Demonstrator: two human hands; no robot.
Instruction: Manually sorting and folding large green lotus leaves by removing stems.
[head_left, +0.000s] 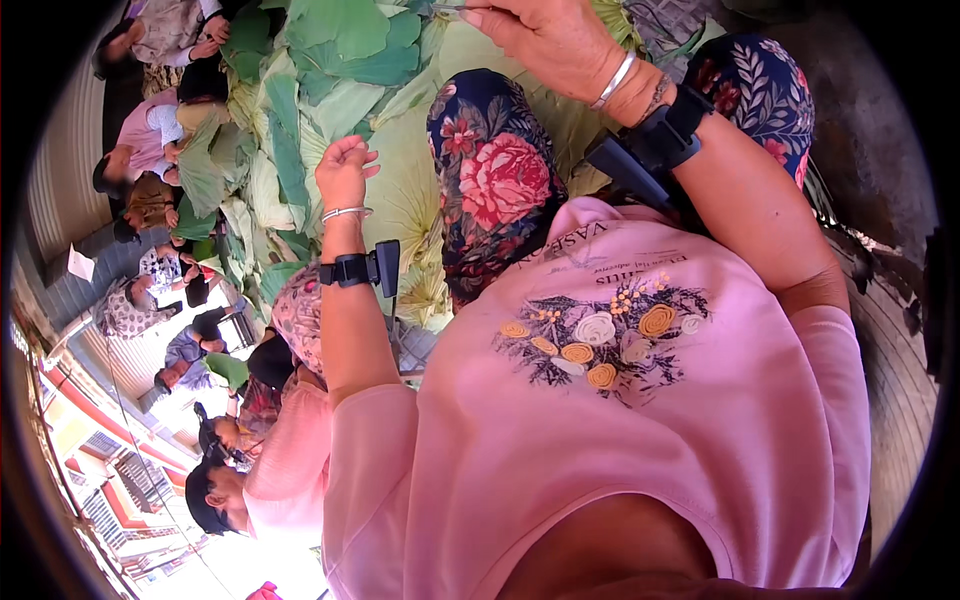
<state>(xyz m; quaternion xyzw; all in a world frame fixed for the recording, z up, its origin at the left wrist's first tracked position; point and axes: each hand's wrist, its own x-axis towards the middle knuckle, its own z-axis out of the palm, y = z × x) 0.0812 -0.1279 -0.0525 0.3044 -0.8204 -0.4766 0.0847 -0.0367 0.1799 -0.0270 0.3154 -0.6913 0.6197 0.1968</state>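
Note:
My left hand (346, 161) is raised over the heap of large green leaves (341, 112), its fingers loosely curled, the thumb apart, and nothing visible in it. At the top edge my right hand (536, 37) pinches a thin, greyish, metal-looking tool (445, 8) between thumb and fingers; most of this tool is cut off by the frame. Broad, veined leaves, which look like lotus leaves, lie beneath and beyond both hands. Some are fresh green, others pale or yellowish.
My knees in floral trousers (499, 165) stand among the leaves. Close on my left sits a co-worker in a pink top (289, 450) and dark cap. Several more people sit along the left side, some handling leaves. A ridged, curved surface (892, 375) lies at the right.

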